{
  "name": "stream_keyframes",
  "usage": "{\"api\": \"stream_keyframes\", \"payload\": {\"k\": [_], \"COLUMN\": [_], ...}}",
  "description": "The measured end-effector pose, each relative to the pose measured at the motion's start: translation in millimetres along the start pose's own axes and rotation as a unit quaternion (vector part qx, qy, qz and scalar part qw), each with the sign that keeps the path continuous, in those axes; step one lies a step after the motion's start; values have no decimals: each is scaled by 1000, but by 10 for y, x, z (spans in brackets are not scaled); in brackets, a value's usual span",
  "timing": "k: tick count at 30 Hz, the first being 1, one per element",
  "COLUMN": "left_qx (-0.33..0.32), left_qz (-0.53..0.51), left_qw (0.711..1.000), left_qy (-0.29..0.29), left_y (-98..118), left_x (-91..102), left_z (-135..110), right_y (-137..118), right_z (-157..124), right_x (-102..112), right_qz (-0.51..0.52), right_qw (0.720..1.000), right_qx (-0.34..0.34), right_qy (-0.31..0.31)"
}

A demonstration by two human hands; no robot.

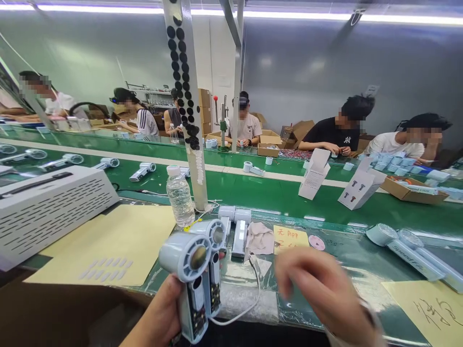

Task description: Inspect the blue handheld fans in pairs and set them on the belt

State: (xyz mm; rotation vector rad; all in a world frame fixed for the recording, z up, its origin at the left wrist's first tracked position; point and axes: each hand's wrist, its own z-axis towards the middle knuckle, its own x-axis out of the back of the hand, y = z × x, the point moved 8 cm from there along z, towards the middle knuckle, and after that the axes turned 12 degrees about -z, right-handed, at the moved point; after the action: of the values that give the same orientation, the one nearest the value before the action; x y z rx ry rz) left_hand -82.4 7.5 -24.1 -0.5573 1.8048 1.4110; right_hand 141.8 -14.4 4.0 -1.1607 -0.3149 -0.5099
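Two light-blue handheld fans (185,255) stand upright side by side in my left hand (164,308), its fingers wrapped around the handles. The handle fronts are off, so circuit boards (214,284) show inside. A white cable (249,313) runs from beside the lower end of the fans and curves up to the right. My right hand (314,284) hovers over the bench to the right, apart from the fans. Its bent fingers are smeared by motion, and whether anything is in them does not show. Two more fans (239,236) lie just behind the held ones.
A water bottle (180,197) stands by a metal post (191,106). Left are a white vented box (54,207) and yellow paper (144,241) with small clear pieces. Fans (415,255) lie right. Beyond, a green conveyor (264,185) carries fans and white cartons (314,176); several co-workers sit behind.
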Motion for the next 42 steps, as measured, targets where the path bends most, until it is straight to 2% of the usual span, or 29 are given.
{"api": "stream_keyframes", "payload": {"k": [2,4,8,10,12,14,16,19,22,24,28,31,33,34,36,39,42], "left_qx": [-9,-15,-25,-44,-69,-88,-108,-118,-107,-121,-171,-153,-123,-109,-95,-86,-93], "left_qz": [-13,-28,-54,-60,-64,-69,-75,-81,-83,-74,-61,-95,-142,-162,-182,-175,-166], "left_qw": [1000,999,997,995,994,993,990,989,990,989,983,983,982,980,978,980,980], "left_qy": [-6,-13,-56,-62,-54,-46,-43,-40,-40,-38,-28,-27,-23,-22,-25,-45,-55], "left_y": [57,104,162,194,226,240,251,237,187,178,208,214,212,212,219,216,212], "left_x": [-5,-38,-223,-293,-329,-361,-397,-450,-486,-492,-489,-500,-497,-495,-502,-537,-550], "left_z": [35,72,130,152,171,186,196,207,206,190,137,135,147,150,145,119,97], "right_y": [166,267,205,100,-4,-119,-223,-358,-439,-427,-372,-511,-642,-669,-634,-500,-426], "right_z": [168,219,102,-15,-169,-320,-407,-416,-399,-429,-491,-440,-397,-383,-385,-445,-483], "right_x": [-189,-342,-496,-569,-700,-849,-948,-997,-1008,-1055,-1127,-1044,-950,-908,-880,-947,-980], "right_qz": [-85,-157,-193,-133,19,173,226,202,211,245,278,219,170,156,142,138,153], "right_qw": [995,982,970,974,968,934,914,930,945,940,927,950,966,971,976,972,968], "right_qx": [-57,-103,-124,-122,-150,-190,-203,-172,-143,-152,-183,-107,-31,-15,-29,-75,-73], "right_qy": [-10,-22,-80,-135,-201,-250,-269,-255,-205,-181,-174,-198,-192,-179,-161,-174,-183]}}
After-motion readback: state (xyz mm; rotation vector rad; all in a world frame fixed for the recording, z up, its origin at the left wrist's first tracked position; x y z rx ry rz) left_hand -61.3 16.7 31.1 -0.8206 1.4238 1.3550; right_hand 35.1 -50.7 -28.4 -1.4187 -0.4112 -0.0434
